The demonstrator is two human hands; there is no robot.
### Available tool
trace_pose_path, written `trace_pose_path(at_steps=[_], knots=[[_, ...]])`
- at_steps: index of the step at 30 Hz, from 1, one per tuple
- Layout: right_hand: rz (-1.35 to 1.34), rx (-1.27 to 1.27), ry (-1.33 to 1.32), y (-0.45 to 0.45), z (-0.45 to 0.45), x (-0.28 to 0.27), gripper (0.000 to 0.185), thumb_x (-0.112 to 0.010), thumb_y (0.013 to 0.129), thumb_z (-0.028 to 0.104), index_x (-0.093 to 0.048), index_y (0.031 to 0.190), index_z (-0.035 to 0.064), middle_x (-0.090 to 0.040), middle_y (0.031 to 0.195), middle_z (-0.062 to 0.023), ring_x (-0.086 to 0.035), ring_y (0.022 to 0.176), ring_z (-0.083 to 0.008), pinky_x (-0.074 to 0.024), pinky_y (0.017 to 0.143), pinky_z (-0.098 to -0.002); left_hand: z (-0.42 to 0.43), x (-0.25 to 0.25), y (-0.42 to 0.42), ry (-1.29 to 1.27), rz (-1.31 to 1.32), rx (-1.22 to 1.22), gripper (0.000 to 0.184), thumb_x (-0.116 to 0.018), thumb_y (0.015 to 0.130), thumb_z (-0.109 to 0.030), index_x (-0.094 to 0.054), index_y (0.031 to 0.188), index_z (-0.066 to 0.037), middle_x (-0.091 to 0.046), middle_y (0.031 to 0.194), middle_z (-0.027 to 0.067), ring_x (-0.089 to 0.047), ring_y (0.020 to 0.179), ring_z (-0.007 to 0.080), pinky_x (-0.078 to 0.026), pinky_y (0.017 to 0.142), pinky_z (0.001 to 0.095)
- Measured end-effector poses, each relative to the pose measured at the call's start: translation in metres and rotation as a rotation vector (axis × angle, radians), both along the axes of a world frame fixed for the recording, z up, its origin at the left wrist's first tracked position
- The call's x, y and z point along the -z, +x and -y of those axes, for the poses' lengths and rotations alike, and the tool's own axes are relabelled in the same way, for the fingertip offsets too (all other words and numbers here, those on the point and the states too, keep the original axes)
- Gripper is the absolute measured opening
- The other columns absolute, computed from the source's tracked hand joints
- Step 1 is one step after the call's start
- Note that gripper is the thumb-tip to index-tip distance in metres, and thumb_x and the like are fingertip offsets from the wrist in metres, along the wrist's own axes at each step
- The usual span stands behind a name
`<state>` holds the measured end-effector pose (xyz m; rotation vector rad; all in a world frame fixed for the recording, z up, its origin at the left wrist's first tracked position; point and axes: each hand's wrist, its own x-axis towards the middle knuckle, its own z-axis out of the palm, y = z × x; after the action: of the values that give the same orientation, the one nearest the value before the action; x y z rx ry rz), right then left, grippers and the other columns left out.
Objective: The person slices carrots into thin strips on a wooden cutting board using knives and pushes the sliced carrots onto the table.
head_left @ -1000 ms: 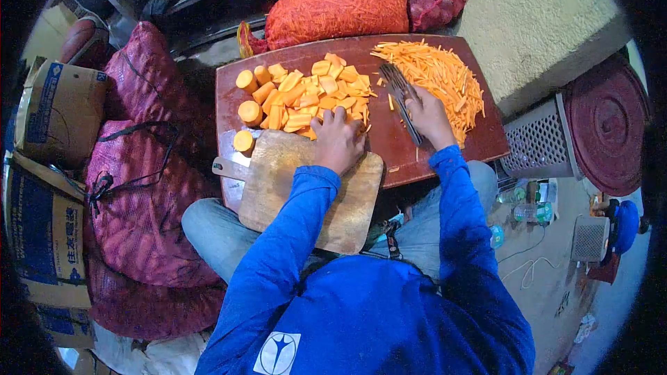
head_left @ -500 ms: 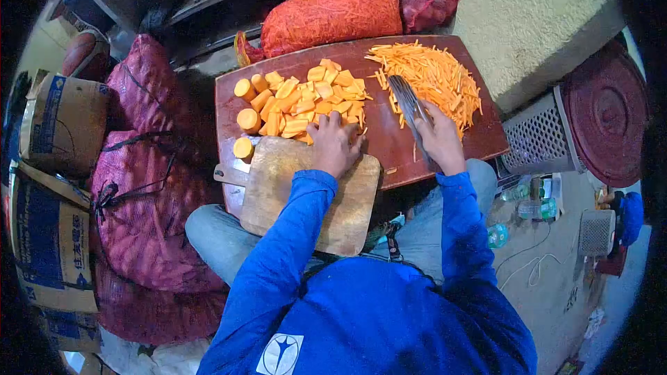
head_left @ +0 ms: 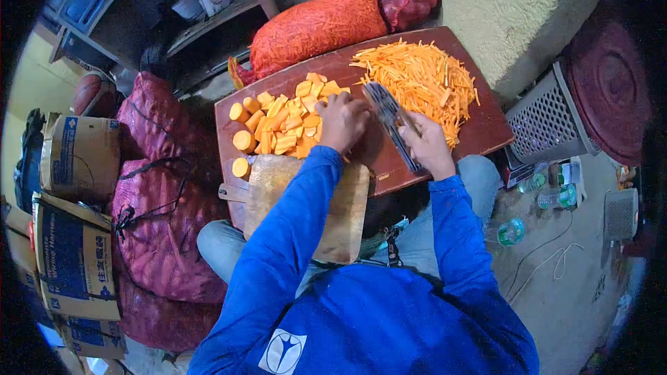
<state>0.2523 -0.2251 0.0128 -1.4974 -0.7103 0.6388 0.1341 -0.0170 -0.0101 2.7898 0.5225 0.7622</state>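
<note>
My right hand (head_left: 429,146) is closed round the handle of a broad-bladed knife (head_left: 390,123). The blade slants across the table between the slices and the shredded pile. Just left of the blade, my left hand (head_left: 342,122) has its fingers curled down onto carrot slices at the right edge of the slice pile; its fingertips are partly hidden. Thick orange carrot slices (head_left: 283,123) lie heaped on the dark red table (head_left: 479,121). Several short round carrot chunks (head_left: 244,141) stand at the left. Thin carrot strips (head_left: 420,76) form a pile behind the knife.
A wooden cutting board (head_left: 340,215) overlaps the table's near edge, partly under my left forearm. Behind the table lies a red mesh sack (head_left: 316,24) filled with orange strips. Large purple mesh sacks (head_left: 170,229) and cardboard boxes (head_left: 76,250) stack at left; a grey crate (head_left: 545,121) stands at right.
The knife has swung nearer the left hand, its blade now fully across the table. My left hand has lifted slightly and curled its fingers beside the blade. The camera view has shifted a little.
</note>
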Motion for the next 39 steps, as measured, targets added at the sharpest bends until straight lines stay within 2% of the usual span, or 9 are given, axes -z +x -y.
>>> trace_pose_path(at_steps=[10, 20, 26, 28, 33, 35, 36, 38, 39], knots=[[0.283, 0.085, 0.02, 0.016, -0.013, 0.002, 0.034, -0.07, 0.095, 0.02, -0.071, 0.122, 0.0, -0.072, 0.083, -0.0141, -0.069, 0.077, -0.0227, -0.0545, 0.074, -0.0389, -0.072, 0.011, 0.018, -0.014, -0.243, -0.15, 0.029, -0.076, 0.088, -0.041, -0.08, 0.098, -0.015, -0.072, 0.105, 0.0138, -0.064, 0.109, 0.0348, -0.039, 0.089, 0.0558], [0.334, 0.052, -0.205, 0.017, -0.009, -0.006, 0.036, -0.072, 0.093, 0.024, -0.071, 0.121, 0.002, -0.073, 0.087, -0.0226, -0.073, 0.082, -0.0375, -0.0553, 0.076, -0.0454, -0.036, 0.029, 0.041, -0.098, 0.03, 0.127, 0.01, -0.073, 0.083, -0.011, -0.08, 0.09, -0.009, -0.073, 0.09, 0.0104, -0.068, 0.093, 0.0321, -0.043, 0.084, 0.0508], [0.444, 0.16, -0.164, 0.02, -0.007, -0.007, 0.036, -0.072, 0.093, 0.024, -0.07, 0.122, 0.0027, -0.072, 0.088, -0.0244, -0.073, 0.086, -0.0418, -0.0554, 0.077, -0.0482, -0.053, 0.011, 0.034, 0.01, 0.027, 0.048, 0.03, -0.072, 0.087, -0.016, -0.076, 0.116, -0.012, -0.072, 0.114, 0.0131, -0.063, 0.112, 0.0345, -0.044, 0.089, 0.0565], [0.456, 0.135, -0.182, 0.019, -0.009, -0.007, 0.035, -0.071, 0.093, 0.025, -0.071, 0.119, 0.0026, -0.072, 0.087, -0.0243, -0.073, 0.086, -0.0423, -0.0552, 0.077, -0.0489, -0.069, 0.006, 0.033, 0.103, -0.283, -0.032, 0.04, -0.071, 0.087, -0.018, -0.072, 0.127, -0.016, -0.068, 0.126, 0.0128, -0.06, 0.119, 0.0382, -0.043, 0.092, 0.0628], [0.442, 0.095, -0.226, 0.016, -0.009, -0.011, 0.035, -0.071, 0.094, 0.028, -0.07, 0.12, 0.0045, -0.073, 0.089, -0.0242, -0.073, 0.088, -0.0432, -0.0562, 0.078, -0.0503, -0.108, 0.048, 0.039, 0.113, -0.374, 0.019, 0.037, -0.071, 0.084, -0.018, -0.076, 0.121, -0.017, -0.069, 0.125, 0.0121, -0.058, 0.122, 0.0385, -0.043, 0.091, 0.0649], [0.434, 0.089, -0.251, 0.016, -0.01, -0.011, 0.035, -0.071, 0.094, 0.028, -0.07, 0.121, 0.0053, -0.074, 0.091, -0.0243, -0.073, 0.09, -0.0435, -0.0566, 0.079, -0.0508, -0.152, 0.13, 0.049, -0.793, 0.27, 0.306, 0.037, -0.071, 0.083, -0.017, -0.077, 0.12, -0.017, -0.071, 0.122, 0.0119, -0.059, 0.122, 0.0377, -0.042, 0.092, 0.0631], [0.449, 0.084, -0.266, 0.016, -0.01, -0.01, 0.035, -0.071, 0.095, 0.029, -0.069, 0.122, 0.0062, -0.074, 0.094, -0.0248, -0.073, 0.092, -0.0444, -0.0567, 0.08, -0.0518, -0.136, 0.105, 0.045, -0.793, 0.271, 0.307, 0.037, -0.071, 0.083, -0.017, -0.077, 0.12, -0.017, -0.071, 0.122, 0.0119, -0.059, 0.122, 0.0377, -0.042, 0.092, 0.0631], [0.464, 0.08, -0.281, 0.016, -0.01, -0.011, 0.036, -0.071, 0.095, 0.029, -0.069, 0.123, 0.0072, -0.074, 0.096, -0.0252, -0.072, 0.094, -0.0452, -0.0569, 0.082, -0.0527, -0.085, 0.026, 0.03, -0.024, -0.231, 0.025, 0.038, -0.071, 0.083, -0.018, -0.077, 0.12, -0.017, -0.072, 0.117, 0.0117, -0.059, 0.121, 0.0376, -0.041, 0.094, 0.0607], [0.467, 0.071, -0.299, 0.016, -0.01, -0.012, 0.036, -0.07, 0.095, 0.03, -0.069, 0.123, 0.0073, -0.074, 0.098, -0.0259, -0.072, 0.095, -0.0461, -0.0566, 0.082, -0.0537, -0.088, 0.029, 0.028, -0.024, -0.232, 0.024, 0.038, -0.071, 0.083, -0.018, -0.077, 0.12, -0.017, -0.072, 0.117, 0.0117, -0.059, 0.121, 0.0376, -0.041, 0.094, 0.0607]])
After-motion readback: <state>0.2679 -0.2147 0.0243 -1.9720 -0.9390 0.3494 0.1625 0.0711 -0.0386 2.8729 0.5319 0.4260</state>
